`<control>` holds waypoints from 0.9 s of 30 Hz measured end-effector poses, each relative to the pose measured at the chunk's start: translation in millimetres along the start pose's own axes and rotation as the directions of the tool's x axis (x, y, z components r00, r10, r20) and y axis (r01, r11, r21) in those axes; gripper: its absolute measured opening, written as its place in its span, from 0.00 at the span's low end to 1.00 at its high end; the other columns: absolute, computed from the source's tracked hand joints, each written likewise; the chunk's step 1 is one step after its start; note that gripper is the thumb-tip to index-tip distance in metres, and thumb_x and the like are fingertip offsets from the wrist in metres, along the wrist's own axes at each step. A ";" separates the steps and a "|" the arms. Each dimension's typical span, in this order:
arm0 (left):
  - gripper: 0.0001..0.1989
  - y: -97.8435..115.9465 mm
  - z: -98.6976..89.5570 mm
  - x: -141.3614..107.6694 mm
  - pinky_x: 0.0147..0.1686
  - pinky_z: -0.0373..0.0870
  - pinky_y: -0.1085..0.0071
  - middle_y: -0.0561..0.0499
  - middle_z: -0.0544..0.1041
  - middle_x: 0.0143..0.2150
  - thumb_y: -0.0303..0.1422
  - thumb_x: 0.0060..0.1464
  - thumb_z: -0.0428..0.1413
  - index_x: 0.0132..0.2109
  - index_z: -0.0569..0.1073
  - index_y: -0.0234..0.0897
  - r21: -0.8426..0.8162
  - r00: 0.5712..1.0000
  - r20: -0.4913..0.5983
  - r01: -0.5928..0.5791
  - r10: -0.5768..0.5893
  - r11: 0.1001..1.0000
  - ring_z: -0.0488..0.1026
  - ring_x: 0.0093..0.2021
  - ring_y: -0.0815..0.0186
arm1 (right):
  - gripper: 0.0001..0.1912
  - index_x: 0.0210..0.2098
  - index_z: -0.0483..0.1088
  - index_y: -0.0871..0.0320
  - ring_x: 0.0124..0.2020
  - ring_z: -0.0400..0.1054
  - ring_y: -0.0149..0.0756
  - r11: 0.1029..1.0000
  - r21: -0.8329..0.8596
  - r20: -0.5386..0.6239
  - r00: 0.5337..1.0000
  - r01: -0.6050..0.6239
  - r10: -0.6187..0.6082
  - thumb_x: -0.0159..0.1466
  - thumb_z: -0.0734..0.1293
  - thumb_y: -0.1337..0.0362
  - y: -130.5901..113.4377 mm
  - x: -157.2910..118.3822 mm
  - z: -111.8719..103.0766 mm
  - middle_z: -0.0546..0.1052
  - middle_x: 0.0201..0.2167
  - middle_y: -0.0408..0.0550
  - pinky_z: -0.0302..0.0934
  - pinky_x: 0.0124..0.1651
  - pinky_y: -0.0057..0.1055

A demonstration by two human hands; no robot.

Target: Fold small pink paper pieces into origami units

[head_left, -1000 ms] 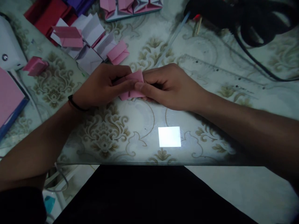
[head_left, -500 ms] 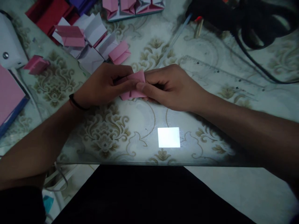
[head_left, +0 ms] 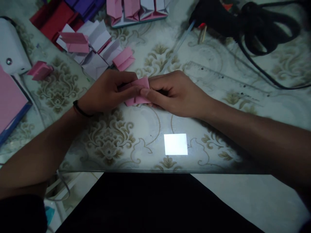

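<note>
Between my two hands is a small pink folded paper (head_left: 143, 83), held just above the patterned table. My left hand (head_left: 110, 89), with a dark band on its wrist, pinches the paper's left part, thumb on top. My right hand (head_left: 177, 92) grips its right edge, and the two thumb tips nearly meet on it. The fingers beneath the paper are mostly hidden. Just beyond my left hand lie a pink folded piece (head_left: 123, 59) and a cluster of white and pink folded papers (head_left: 97, 38).
Red folded paper (head_left: 52, 17) and purple paper (head_left: 85, 8) lie at the back left. A clear ruler (head_left: 228, 79) and a black coiled cable (head_left: 257, 29) are on the right. A white device (head_left: 13, 48) and a small pink piece (head_left: 40, 70) sit left.
The view has shifted slightly, so the objects at the back appear a little lower. Both hands keep their hold on the pink paper, with hardly any change in pose.
</note>
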State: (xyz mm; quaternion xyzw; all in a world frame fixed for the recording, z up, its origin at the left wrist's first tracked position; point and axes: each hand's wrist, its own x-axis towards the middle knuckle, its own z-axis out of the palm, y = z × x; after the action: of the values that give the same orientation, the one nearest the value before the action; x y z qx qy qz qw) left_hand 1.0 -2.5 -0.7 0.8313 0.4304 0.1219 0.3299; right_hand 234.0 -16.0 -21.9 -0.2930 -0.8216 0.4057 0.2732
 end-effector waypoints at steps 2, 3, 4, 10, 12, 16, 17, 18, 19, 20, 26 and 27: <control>0.28 0.9 -0.5 -0.1 0.36 0.54 0.74 0.59 0.53 0.26 0.52 0.68 0.54 0.31 0.67 0.31 0.000 1.000 -0.001 -0.010 0.010 1.000 0.52 0.31 0.77 | 0.29 0.25 0.61 0.57 0.26 0.55 0.29 1.000 0.003 0.009 1.000 -0.009 0.009 0.76 0.60 0.44 -0.2 0.2 -0.3 0.62 0.22 0.40 0.50 0.31 0.31; 0.28 0.8 -0.5 0.1 0.34 0.53 0.74 0.59 0.53 0.25 0.51 0.68 0.54 0.29 0.66 0.31 -0.008 1.000 -0.004 -0.022 0.022 1.000 0.52 0.31 0.78 | 0.29 0.25 0.61 0.57 0.26 0.55 0.29 1.000 0.005 0.011 1.000 -0.010 0.010 0.76 0.60 0.45 -0.1 0.3 -0.2 0.62 0.22 0.40 0.50 0.31 0.31; 0.27 0.6 -0.4 0.4 0.33 0.51 0.74 0.59 0.53 0.25 0.49 0.68 0.55 0.28 0.64 0.32 -0.022 0.999 -0.010 -0.039 0.039 0.999 0.51 0.30 0.78 | 0.29 0.25 0.61 0.57 0.26 0.55 0.29 1.000 0.008 0.012 1.000 -0.009 0.009 0.76 0.60 0.45 0.2 0.5 -0.1 0.62 0.22 0.40 0.50 0.31 0.30; 0.20 -1.3 0.2 1.5 0.27 0.49 0.71 0.59 0.54 0.22 0.38 0.64 0.56 0.26 0.60 0.35 -0.113 0.993 -0.022 -0.118 0.116 0.987 0.52 0.25 0.75 | 0.30 0.25 0.62 0.58 0.26 0.56 0.27 0.998 0.054 0.007 1.000 0.019 -0.020 0.76 0.61 0.44 0.8 3.1 2.2 0.64 0.23 0.40 0.52 0.31 0.28; 0.19 -1.8 0.0 1.0 0.27 0.50 0.71 0.58 0.56 0.22 0.38 0.64 0.55 0.26 0.62 0.36 -0.123 0.996 -0.019 -0.093 0.092 0.988 0.54 0.25 0.74 | 0.31 0.25 0.62 0.58 0.26 0.57 0.27 0.998 0.058 0.015 1.000 0.005 -0.006 0.76 0.60 0.43 -0.2 4.6 2.7 0.66 0.24 0.41 0.53 0.32 0.28; 0.19 -3.3 -0.2 -0.7 0.27 0.52 0.72 0.59 0.57 0.22 0.39 0.64 0.55 0.26 0.62 0.36 -0.117 0.997 -0.012 -0.076 0.075 0.990 0.56 0.25 0.74 | 0.32 0.25 0.63 0.58 0.26 0.58 0.29 0.997 0.071 0.009 1.000 0.012 -0.012 0.75 0.60 0.40 -2.0 7.2 3.3 0.67 0.23 0.41 0.54 0.32 0.28; 0.19 -3.6 -0.1 -1.0 0.27 0.52 0.72 0.59 0.58 0.22 0.40 0.64 0.55 0.27 0.63 0.35 -0.122 0.997 -0.009 -0.071 0.071 0.990 0.56 0.26 0.74 | 0.32 0.25 0.62 0.58 0.26 0.58 0.29 0.997 0.074 0.007 1.000 0.013 -0.014 0.74 0.60 0.39 -2.3 7.6 3.4 0.66 0.23 0.41 0.54 0.32 0.28; 0.19 -3.9 -0.1 -1.3 0.28 0.52 0.72 0.58 0.58 0.22 0.40 0.64 0.55 0.27 0.64 0.35 -0.120 0.998 -0.008 -0.064 0.063 0.991 0.57 0.26 0.73 | 0.32 0.24 0.62 0.58 0.26 0.58 0.29 0.997 0.078 0.006 1.000 0.015 -0.016 0.74 0.60 0.39 -2.5 8.0 3.5 0.66 0.22 0.41 0.54 0.32 0.28; 0.19 -4.2 0.1 -1.5 0.28 0.53 0.72 0.58 0.60 0.23 0.40 0.64 0.55 0.27 0.65 0.35 -0.123 0.998 -0.007 -0.056 0.056 0.991 0.58 0.26 0.73 | 0.32 0.24 0.61 0.58 0.27 0.58 0.29 0.997 0.080 0.006 1.000 0.015 -0.016 0.74 0.60 0.39 -2.7 8.2 3.5 0.66 0.22 0.41 0.54 0.32 0.28; 0.19 -4.4 0.2 -1.7 0.28 0.53 0.72 0.58 0.61 0.23 0.40 0.64 0.55 0.28 0.66 0.35 -0.126 0.999 -0.007 -0.053 0.052 0.991 0.58 0.26 0.73 | 0.32 0.24 0.61 0.57 0.27 0.58 0.29 0.996 0.083 0.004 1.000 0.015 -0.016 0.74 0.60 0.39 -2.8 8.3 3.5 0.66 0.22 0.41 0.54 0.33 0.28; 0.17 -4.9 0.8 -1.9 0.28 0.54 0.72 0.57 0.65 0.23 0.39 0.64 0.55 0.29 0.69 0.34 -0.132 0.999 -0.003 -0.051 0.051 0.990 0.60 0.27 0.72 | 0.32 0.24 0.61 0.58 0.27 0.59 0.29 0.995 0.096 0.014 1.000 0.000 -0.001 0.75 0.61 0.41 -2.4 7.9 3.3 0.66 0.23 0.41 0.55 0.33 0.28; 0.17 -5.0 0.8 -2.0 0.28 0.54 0.72 0.57 0.66 0.23 0.39 0.64 0.55 0.29 0.70 0.34 -0.131 0.999 -0.006 -0.052 0.052 0.990 0.60 0.27 0.72 | 0.32 0.24 0.61 0.58 0.27 0.59 0.29 0.995 0.098 0.015 1.000 0.000 -0.002 0.75 0.61 0.41 -2.1 7.7 3.4 0.66 0.23 0.41 0.55 0.33 0.28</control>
State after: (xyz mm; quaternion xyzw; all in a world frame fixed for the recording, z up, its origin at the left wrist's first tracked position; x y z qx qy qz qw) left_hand -2.9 -2.4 -4.4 0.8186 0.3999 0.1596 0.3801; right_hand 225.9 -13.3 -20.3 -0.2757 -0.8030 0.4475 0.2811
